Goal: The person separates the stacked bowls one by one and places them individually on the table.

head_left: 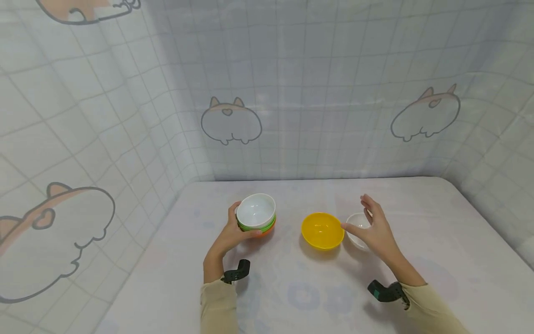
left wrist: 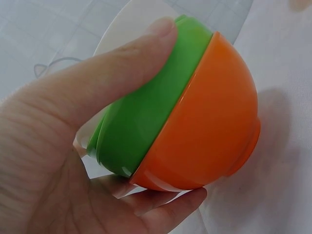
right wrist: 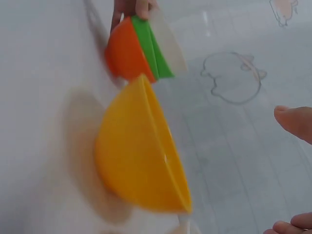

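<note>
My left hand [head_left: 231, 234] grips a stack of nested bowls from its left side. A white bowl [head_left: 256, 211] tops the stack, green [left wrist: 141, 122] shows below it with more than one rim, and an orange bowl [left wrist: 204, 117] is lowest. The left wrist view shows the thumb across the white and green sides and fingers under the orange one. My right hand [head_left: 377, 232] holds nothing, thumb and fingers spread apart over a second white bowl [head_left: 358, 220], which it partly hides. Just left of that stands a yellow bowl [head_left: 321, 232], upright, close to the right thumb.
A pale cloth covers the table [head_left: 288, 278]. Behind it hangs a grid-patterned curtain [head_left: 325, 130] with cartoon animal prints, continuing along both sides. Each wrist wears a dark strapped device [head_left: 237, 272].
</note>
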`<state>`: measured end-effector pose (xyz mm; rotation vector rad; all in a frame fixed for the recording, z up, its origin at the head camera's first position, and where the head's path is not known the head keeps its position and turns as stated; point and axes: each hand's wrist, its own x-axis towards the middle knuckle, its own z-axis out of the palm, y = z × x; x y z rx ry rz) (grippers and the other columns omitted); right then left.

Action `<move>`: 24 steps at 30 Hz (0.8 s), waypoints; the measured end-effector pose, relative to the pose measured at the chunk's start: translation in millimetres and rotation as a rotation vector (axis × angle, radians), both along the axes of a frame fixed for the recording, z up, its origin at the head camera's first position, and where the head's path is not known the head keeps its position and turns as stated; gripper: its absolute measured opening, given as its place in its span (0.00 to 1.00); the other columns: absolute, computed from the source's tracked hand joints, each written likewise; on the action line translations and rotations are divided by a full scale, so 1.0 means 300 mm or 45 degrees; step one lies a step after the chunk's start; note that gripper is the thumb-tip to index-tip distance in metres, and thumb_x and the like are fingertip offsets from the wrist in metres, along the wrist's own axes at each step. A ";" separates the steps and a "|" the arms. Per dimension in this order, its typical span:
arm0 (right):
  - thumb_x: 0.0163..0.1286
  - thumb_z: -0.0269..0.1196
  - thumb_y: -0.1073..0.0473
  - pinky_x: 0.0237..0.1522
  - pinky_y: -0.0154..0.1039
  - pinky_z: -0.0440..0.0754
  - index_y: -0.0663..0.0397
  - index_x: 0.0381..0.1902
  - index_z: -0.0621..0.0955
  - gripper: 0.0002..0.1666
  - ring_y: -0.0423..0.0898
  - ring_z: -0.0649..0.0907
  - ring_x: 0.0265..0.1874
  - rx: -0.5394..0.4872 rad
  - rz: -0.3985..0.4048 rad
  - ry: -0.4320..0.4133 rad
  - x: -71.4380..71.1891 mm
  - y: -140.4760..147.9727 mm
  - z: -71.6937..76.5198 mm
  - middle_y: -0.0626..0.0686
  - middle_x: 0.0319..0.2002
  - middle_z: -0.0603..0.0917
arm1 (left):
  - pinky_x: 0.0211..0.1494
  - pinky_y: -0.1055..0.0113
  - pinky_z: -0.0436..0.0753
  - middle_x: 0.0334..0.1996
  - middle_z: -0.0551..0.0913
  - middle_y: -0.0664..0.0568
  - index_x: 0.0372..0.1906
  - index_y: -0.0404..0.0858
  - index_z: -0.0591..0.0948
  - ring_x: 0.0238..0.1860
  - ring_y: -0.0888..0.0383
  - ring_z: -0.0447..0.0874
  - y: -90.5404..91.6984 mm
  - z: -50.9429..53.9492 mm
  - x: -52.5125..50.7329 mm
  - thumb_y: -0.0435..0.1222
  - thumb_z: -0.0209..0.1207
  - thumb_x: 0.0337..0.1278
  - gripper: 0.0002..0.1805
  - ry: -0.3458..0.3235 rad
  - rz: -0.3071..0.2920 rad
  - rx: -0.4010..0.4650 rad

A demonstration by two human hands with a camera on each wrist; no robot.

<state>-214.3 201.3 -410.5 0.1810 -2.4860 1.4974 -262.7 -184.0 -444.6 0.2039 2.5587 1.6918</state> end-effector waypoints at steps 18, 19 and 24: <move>0.54 0.75 0.49 0.67 0.49 0.59 0.60 0.75 0.53 0.61 0.55 0.59 0.71 -0.116 0.300 -0.077 -0.156 -0.269 -0.021 0.60 0.72 0.57 | 0.66 0.38 0.57 0.70 0.57 0.36 0.75 0.44 0.40 0.69 0.39 0.57 0.022 0.026 0.004 0.36 0.76 0.42 0.64 0.005 -0.033 -0.017; 0.55 0.75 0.50 0.67 0.49 0.58 0.60 0.75 0.52 0.60 0.55 0.59 0.71 -0.125 0.318 -0.080 -0.160 -0.281 -0.021 0.60 0.72 0.57 | 0.66 0.38 0.57 0.70 0.56 0.35 0.75 0.42 0.39 0.69 0.38 0.56 0.027 0.042 0.013 0.35 0.75 0.42 0.64 0.001 -0.036 -0.016; 0.56 0.74 0.55 0.68 0.49 0.57 0.63 0.75 0.50 0.60 0.56 0.57 0.71 -0.126 0.418 -0.135 -0.164 -0.347 0.022 0.62 0.72 0.55 | 0.66 0.39 0.57 0.70 0.57 0.36 0.75 0.41 0.38 0.69 0.39 0.57 0.036 0.064 0.026 0.36 0.74 0.43 0.64 0.008 -0.029 -0.041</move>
